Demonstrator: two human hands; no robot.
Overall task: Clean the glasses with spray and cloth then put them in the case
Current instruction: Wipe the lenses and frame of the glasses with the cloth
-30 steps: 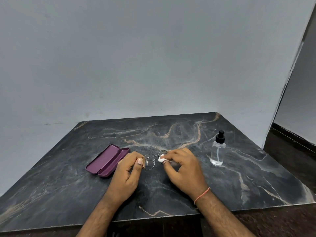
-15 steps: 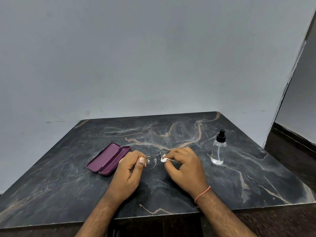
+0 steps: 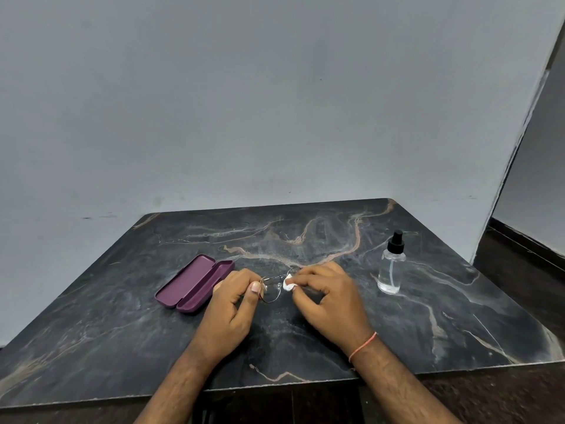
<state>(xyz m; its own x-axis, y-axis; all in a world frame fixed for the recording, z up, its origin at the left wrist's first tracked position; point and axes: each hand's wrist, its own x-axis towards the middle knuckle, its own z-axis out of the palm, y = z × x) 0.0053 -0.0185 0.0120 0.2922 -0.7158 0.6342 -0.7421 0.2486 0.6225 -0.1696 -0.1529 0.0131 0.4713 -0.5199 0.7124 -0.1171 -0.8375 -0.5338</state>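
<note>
Thin metal glasses (image 3: 272,287) sit above the table (image 3: 122,316), my left hand (image 3: 232,304) clamped on their nine o'clock rim, my right hand (image 3: 327,298) pinching the cloth (image 3: 289,284) against the three o'clock lens; hard rubbing could bend the frame.

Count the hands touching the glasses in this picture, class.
2. The left hand pinches the glasses at their left rim; the right hand presses a white cloth on the other lens, mostly hidden.
</note>
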